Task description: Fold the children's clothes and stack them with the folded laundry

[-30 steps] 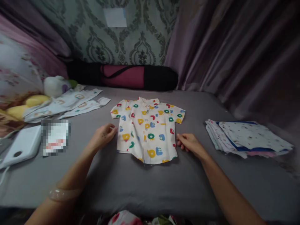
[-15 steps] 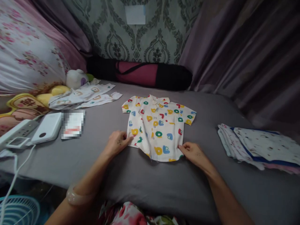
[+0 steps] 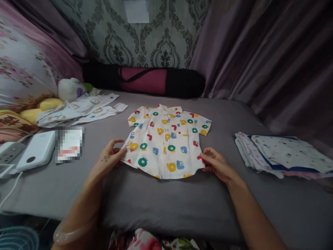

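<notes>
A small white short-sleeved shirt, printed with red, yellow, green and blue letter shapes, lies front up with its collar away from me. My left hand is at the lower left side of the shirt, the thumb on its edge and the index finger stretched apart from it. Its other fingers are curled and partly hidden at the hem. At the lower right corner, my right hand pinches the fabric between thumb and fingers. The hem is spread wide between both hands, with the front lying nearly flat.
A folded clothes stack lies at right on the grey bed surface. Printed white pants, plush toys, a white power bank and a blurred packet are at left. A black-and-maroon long bag lines the back.
My left hand has drawn the shirt's lower left side outward, so the hem is wider and the left-side folds are smoothed. My right hand stays at the right corner. The view has shifted slightly right.
</notes>
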The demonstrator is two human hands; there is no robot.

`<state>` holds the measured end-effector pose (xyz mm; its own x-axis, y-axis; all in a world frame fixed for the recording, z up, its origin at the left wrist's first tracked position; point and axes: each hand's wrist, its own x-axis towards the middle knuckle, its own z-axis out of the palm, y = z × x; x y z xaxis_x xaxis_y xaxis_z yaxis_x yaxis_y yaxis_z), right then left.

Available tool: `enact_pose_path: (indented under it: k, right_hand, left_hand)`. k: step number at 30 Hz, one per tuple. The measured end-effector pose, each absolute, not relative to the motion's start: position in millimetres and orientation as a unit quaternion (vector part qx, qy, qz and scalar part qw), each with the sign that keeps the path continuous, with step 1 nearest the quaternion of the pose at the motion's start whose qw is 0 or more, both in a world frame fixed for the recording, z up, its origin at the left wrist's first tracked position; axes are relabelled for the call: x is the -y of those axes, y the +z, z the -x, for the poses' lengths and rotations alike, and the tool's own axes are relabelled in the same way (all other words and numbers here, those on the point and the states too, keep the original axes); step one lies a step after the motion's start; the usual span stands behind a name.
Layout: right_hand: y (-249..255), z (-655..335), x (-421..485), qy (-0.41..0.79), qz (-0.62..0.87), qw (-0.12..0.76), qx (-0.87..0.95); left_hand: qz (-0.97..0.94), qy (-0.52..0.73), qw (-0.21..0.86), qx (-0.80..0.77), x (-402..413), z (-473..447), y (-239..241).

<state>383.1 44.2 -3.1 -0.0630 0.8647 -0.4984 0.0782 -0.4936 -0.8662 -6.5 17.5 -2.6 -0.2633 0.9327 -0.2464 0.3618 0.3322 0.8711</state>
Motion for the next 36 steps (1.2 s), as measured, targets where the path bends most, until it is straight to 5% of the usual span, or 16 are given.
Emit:
enact_pose_path:
  k: [6,21,29,36]
  right_hand:
    - [-2.2,-395.1,-42.3,0.613,0.569,0.208,0.507]
    - [-5.7,-413.3,-47.2,0.463,0.561,0.090,0.680]
    - [-4.6,-356.5,-99.1,0.116,0.573,0.201,0.786]
    - [-40.6,-331.1,-111.3,0.072,0.605,0.047,0.791]
  left_hand:
    - [-0.464,0.320,0.432,-0.704,-15.2,15.2,4.2]
    - [-0.558,0.196,0.405,-0.697,-24.4,37.5,0.1]
    - [-0.578,0.183,0.262,-0.751,-95.1,22.6,9.1]
    - [-0.457,0.247,0.310,-0.796,-139.4,5.8,-1.6]
